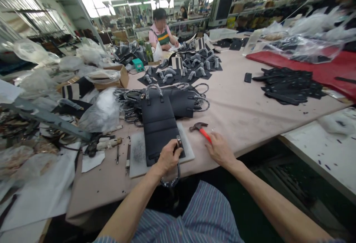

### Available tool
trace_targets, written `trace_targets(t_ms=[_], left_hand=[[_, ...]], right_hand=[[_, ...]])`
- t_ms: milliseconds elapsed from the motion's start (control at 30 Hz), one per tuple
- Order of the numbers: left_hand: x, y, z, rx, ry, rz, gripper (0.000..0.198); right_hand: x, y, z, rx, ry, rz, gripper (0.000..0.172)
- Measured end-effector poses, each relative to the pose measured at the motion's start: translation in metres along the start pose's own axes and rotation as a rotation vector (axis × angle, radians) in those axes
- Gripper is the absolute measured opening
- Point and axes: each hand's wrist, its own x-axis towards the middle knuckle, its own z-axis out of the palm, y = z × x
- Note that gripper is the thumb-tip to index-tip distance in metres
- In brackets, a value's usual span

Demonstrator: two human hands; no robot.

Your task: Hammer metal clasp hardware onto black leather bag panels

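Note:
My right hand (221, 150) is closed round the end of the red handle of a claw hammer (199, 126), whose head rests on or just above the table. Pinched in my left hand (168, 157) is a small shiny metal piece (178, 139), standing over the lower right part of a black bag panel (158, 124). Its exact kind is hard to make out. The panel has crosswise creases and lies partly on a pale flat board (136, 157). A plastic-wrapped handle loop (171, 183) hangs over the table edge below my left hand.
Behind the panel lie stacked black bag pieces (180, 102) with wrapped handles. More pieces (191, 65) spread farther back, before a seated co-worker (161, 31). Black strips (292, 85) and a dark phone-like object (247, 77) lie right. Plastic bags (102, 109) and tools (108, 143) crowd the left.

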Motion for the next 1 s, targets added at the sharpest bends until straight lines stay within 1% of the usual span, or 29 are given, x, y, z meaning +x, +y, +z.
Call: trace_targets(t_ms=[33,100,133,167,200,267,367,433,467,500,533,600,633,667,700,767,833,900,1000], left_hand=[[0.002,0.002,-0.001,0.008,-0.002,0.006,0.014],[0.005,0.005,-0.004,0.026,-0.010,0.019,0.013],[0.007,0.005,-0.005,0.041,-0.016,0.026,0.011],[0.008,0.005,-0.007,0.063,-0.024,0.035,0.010],[0.008,0.005,-0.007,0.092,-0.033,0.045,0.008],[0.008,0.004,-0.007,0.161,-0.037,0.066,0.006],[0.005,0.004,-0.002,0.228,-0.040,0.087,0.007],[0.004,0.004,0.002,0.194,-0.058,0.084,0.005],[0.005,0.002,0.003,0.145,-0.044,0.055,0.004],[0.006,0.000,0.001,0.068,0.006,-0.003,0.003],[0.007,-0.003,-0.004,-0.035,0.095,-0.085,0.003],[0.008,-0.011,-0.022,-0.287,0.330,-0.248,0.011],[0.007,-0.016,-0.035,-0.404,0.422,-0.287,0.015],[0.004,-0.021,-0.050,-0.493,0.478,-0.290,0.018],[0.000,-0.025,-0.066,-0.541,0.496,-0.264,0.021],[-0.013,-0.033,-0.094,-0.518,0.476,-0.196,0.024],[-0.031,-0.040,-0.111,-0.425,0.450,-0.167,0.024],[-0.049,-0.046,-0.114,-0.355,0.437,-0.164,0.021],[-0.069,-0.055,-0.103,-0.357,0.430,-0.163,0.019]], right_hand=[[0.001,-0.010,0.006,0.053,0.016,-0.115,0.041],[0.004,-0.032,0.019,0.186,0.025,-0.354,0.048],[0.006,-0.043,0.027,0.247,0.013,-0.440,0.049],[0.007,-0.052,0.035,0.294,0.000,-0.482,0.049],[0.008,-0.060,0.044,0.326,-0.007,-0.493,0.048],[0.009,-0.067,0.060,0.372,0.005,-0.465,0.045],[0.006,-0.065,0.077,0.404,0.027,-0.413,0.039],[0.005,-0.059,0.082,0.398,0.021,-0.413,0.038],[0.004,-0.057,0.083,0.386,0.015,-0.418,0.039],[0.005,-0.055,0.083,0.372,0.010,-0.422,0.041],[0.005,-0.054,0.083,0.358,0.006,-0.426,0.043],[0.006,-0.053,0.083,0.336,-0.003,-0.433,0.046],[0.006,-0.054,0.082,0.333,-0.002,-0.437,0.048],[0.007,-0.054,0.082,0.336,-0.001,-0.442,0.048],[0.007,-0.055,0.081,0.343,0.000,-0.449,0.049],[0.007,-0.055,0.081,0.355,0.002,-0.458,0.050],[0.007,-0.054,0.080,0.356,-0.004,-0.457,0.049],[0.007,-0.053,0.080,0.349,-0.013,-0.454,0.050],[0.008,-0.052,0.081,0.343,-0.007,-0.462,0.051]])
